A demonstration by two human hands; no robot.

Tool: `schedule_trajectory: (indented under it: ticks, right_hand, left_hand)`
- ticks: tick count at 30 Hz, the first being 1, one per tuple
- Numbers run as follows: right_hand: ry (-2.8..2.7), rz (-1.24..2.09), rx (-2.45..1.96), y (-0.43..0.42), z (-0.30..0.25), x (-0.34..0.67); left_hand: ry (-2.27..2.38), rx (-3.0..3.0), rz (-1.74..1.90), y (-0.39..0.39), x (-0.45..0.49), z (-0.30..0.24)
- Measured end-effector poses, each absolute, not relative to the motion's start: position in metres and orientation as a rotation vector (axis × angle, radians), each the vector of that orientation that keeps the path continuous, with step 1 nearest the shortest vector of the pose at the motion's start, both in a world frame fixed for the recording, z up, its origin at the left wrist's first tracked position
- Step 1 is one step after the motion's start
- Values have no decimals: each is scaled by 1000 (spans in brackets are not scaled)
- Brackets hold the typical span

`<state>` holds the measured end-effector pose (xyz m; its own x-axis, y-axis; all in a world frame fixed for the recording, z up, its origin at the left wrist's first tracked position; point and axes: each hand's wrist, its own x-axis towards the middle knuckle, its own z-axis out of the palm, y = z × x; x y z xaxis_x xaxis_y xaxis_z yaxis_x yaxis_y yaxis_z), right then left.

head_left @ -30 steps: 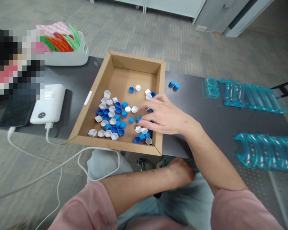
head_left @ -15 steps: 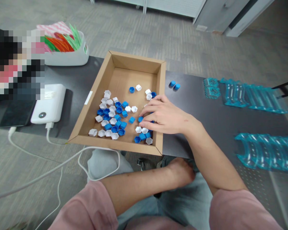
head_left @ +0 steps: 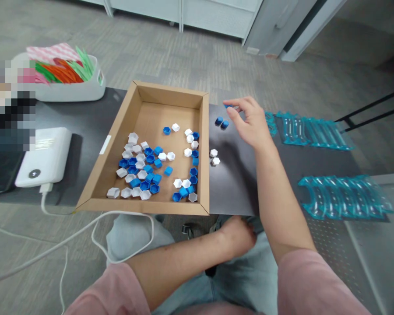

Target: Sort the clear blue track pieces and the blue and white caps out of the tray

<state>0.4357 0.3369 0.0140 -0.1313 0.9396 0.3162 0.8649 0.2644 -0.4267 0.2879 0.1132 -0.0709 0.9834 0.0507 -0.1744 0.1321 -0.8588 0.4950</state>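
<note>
An open cardboard box [head_left: 203, 144] on the dark table holds several small blue and white hexagonal caps [head_left: 144, 168]. My right hand [head_left: 249, 122] hovers over the table just right of the box, its fingertips pinched on a blue cap [head_left: 228, 106]. Two more blue caps [head_left: 221, 122] lie on the table right below those fingertips. Two white caps [head_left: 214, 156] lie nearer me, beside the box wall. My left hand [head_left: 239, 234] rests on my lap under the table edge, its fingers hidden.
Clear teal plastic tracks [head_left: 315, 129] lie in a row at the far right, with another set [head_left: 344, 197] nearer me. A white power bank [head_left: 44, 155] with a cable sits left of the box. Behind it stands a white tub of coloured strips [head_left: 65, 76].
My right hand has left the box and moved up and right over the table with a blue cap. Two white caps now lie on the table beside the box.
</note>
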Motion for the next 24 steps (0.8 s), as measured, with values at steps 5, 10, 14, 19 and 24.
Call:
schedule_trajectory:
  ticks: [5, 10, 14, 19, 24]
  right_hand:
    - [-1939, 207, -1844, 358, -24, 463]
    - [-1936, 255, -1892, 361, -34, 462]
    - [-1894, 164, -1864, 362, -29, 464]
    - [-1967, 110, -1645, 344, -9, 432]
    - [-2338, 374, -1227, 306, 20, 374]
  left_hand:
    - [119, 2620, -250, 110, 290, -74]
    - [127, 2630, -195, 110, 290, -77]
    - [138, 2640, -183, 109, 290, -79]
    - [140, 2631, -161, 109, 291, -79]
    - [134, 2573, -202, 111, 293, -79]
